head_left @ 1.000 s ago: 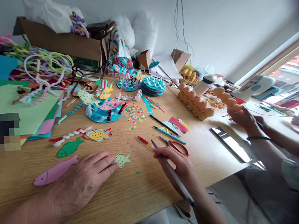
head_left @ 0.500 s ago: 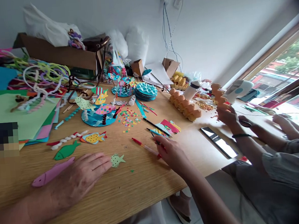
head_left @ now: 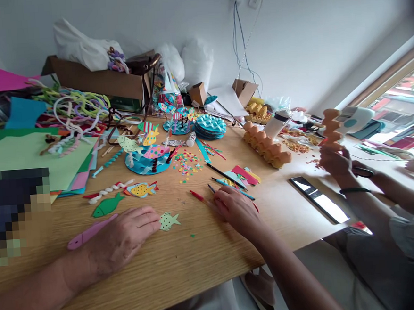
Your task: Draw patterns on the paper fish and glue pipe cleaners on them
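My left hand (head_left: 130,231) lies nearly flat on the table, its fingertips on the edge of a pale green dotted paper fish (head_left: 169,221). Partly beneath this hand is a pink paper fish (head_left: 87,235); a green one (head_left: 107,205) lies just beyond it. My right hand (head_left: 233,205) has its fingers bent and closed low over the table. A slim dark tip sticks out by its fingertips and a thin red curve shows past its far side; what it holds is mostly hidden. A red pen (head_left: 198,196) runs up to its fingers, with a blue pen (head_left: 236,189) behind.
Wavy blue discs carrying paper fish (head_left: 158,165), confetti (head_left: 186,165), paper scraps (head_left: 245,175) and an egg-carton strip (head_left: 265,146) lie beyond. Coloured sheets (head_left: 47,159) and pipe cleaners (head_left: 83,109) fill the left. A phone (head_left: 318,200) lies near a co-worker's hands (head_left: 338,162).
The whole view has shifted, so things sit farther right. My right hand has turned slightly; red now shows at its far side instead of between the fingers. My left hand stays by the fish.
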Tool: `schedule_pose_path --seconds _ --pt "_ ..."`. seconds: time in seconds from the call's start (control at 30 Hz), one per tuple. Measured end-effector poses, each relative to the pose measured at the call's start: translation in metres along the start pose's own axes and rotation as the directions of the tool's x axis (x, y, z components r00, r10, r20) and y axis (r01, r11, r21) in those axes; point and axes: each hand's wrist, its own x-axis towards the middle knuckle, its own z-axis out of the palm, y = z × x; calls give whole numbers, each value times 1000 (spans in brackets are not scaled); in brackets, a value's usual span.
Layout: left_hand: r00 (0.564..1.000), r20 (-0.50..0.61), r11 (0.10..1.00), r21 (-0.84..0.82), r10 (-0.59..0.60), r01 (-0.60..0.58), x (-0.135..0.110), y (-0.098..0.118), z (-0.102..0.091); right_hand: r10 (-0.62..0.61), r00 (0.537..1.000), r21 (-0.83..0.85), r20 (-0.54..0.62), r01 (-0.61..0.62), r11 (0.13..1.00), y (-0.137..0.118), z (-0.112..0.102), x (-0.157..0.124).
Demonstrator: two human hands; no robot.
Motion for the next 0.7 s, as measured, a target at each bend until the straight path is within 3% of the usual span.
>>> schedule_pose_path --seconds 0.2,0.4,0.47,0.53,0.6,0.63,0.7 --pt "1000 -24 999 -37 -8 7 5 -2 -9 -37 994 -24 -105 35 999 -6 4 -2" --pt "999 -36 999 -46 -13 11 11 0 -16 -2 1000 -15 -13 2 1000 -19 7 6" --pt "999 -35 999 -44 -13 11 11 1 -16 -8 998 50 -63 11 999 -20 8 6" --pt "999 -39 999 -33 -5 4 11 1 -16 -44 980 216 -193 86 973 -19 6 3" --pt "999 -42 1000 -23 1 -2 11 1 -17 -47 938 475 -343 216 853 -20 3 -3" --pt "999 -41 1000 -26 0 -1 11 1 -17 -18 928 619 -372 263 740 -21 0 -7" --pt "999 -25 998 -54 -27 26 11 2 -17 76 940 866 -333 273 420 -26 -4 -14"
